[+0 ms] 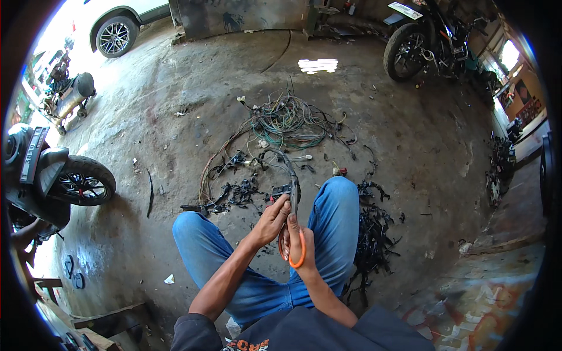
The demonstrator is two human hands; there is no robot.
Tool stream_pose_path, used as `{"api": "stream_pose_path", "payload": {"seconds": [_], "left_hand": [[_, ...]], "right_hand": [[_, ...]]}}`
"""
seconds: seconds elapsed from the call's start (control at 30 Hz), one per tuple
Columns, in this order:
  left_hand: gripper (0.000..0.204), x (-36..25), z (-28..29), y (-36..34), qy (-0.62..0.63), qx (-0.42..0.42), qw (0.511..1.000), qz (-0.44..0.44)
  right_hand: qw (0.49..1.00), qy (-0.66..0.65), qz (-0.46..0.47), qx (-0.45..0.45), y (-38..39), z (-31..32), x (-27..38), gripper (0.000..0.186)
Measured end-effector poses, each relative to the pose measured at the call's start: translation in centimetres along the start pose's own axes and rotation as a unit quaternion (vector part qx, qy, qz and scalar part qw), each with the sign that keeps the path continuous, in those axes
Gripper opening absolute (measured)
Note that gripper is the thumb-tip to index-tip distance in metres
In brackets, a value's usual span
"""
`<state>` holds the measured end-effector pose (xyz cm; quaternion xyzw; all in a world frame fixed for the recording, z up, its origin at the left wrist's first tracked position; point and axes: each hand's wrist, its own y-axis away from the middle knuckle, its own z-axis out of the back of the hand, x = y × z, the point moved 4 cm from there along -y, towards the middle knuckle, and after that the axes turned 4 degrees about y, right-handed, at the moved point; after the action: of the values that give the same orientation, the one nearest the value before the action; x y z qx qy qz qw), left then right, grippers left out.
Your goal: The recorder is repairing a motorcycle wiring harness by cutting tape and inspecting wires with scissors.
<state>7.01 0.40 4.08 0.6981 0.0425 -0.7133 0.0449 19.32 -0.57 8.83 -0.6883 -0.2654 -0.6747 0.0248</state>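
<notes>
Between my raised knees, my left hand (272, 221) grips a dark taped wire bundle (293, 180), with a small black part beside it near the fingertips. Just below it, my right hand (300, 245) is closed on orange-handled scissors (301, 259), whose blades lie along the bundle and are partly hidden by the fingers. The bundle loops forward onto the floor, where a tangled heap of coloured wires with white connectors (290, 120) lies. Dark scraps of tape (240, 193) are scattered in front of my left knee, and a larger pile of black scraps (377, 245) lies beside my right leg.
A motorcycle (82, 181) stands close on the left, another (418, 47) at the back right. A white car (123, 23) and a machine with a tank (76, 93) are at the back left. Wooden pieces (111, 319) lie at the lower left, a dark strip (150, 193) on the concrete.
</notes>
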Motion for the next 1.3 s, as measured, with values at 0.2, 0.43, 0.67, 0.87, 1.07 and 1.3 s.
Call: {"api": "stream_pose_path", "payload": {"seconds": [0.2, 0.43, 0.67, 0.87, 1.07, 1.3], "left_hand": [[0.050, -0.8, 0.4, -0.1, 0.017, -0.015, 0.999, 0.026], [0.035, -2.7, 1.3, -0.3, -0.022, -0.008, 0.999, -0.041], [0.033, -3.8, 2.2, 0.8, -0.111, 0.030, 0.989, -0.090], [0.033, -4.3, 1.5, 0.5, -0.074, 0.035, 0.994, -0.076], [0.030, -4.1, 0.7, 0.5, -0.091, 0.011, 0.990, -0.112], [0.029, -4.7, 1.3, 0.1, -0.065, 0.008, 0.992, -0.106]], "right_hand": [[0.986, -0.142, -0.073, 0.057, -1.1, -0.1, -0.8, 0.064], [0.925, -0.264, -0.219, 0.163, -1.2, 0.8, 1.9, 0.067], [0.949, -0.109, -0.203, 0.214, -0.4, 4.1, 3.1, 0.068], [0.983, -0.034, -0.107, 0.147, 0.4, 2.7, 2.3, 0.067], [0.972, -0.195, -0.077, 0.104, -0.1, 0.0, -0.3, 0.066], [0.957, -0.215, -0.099, 0.169, -0.8, 0.1, 0.2, 0.069]]}}
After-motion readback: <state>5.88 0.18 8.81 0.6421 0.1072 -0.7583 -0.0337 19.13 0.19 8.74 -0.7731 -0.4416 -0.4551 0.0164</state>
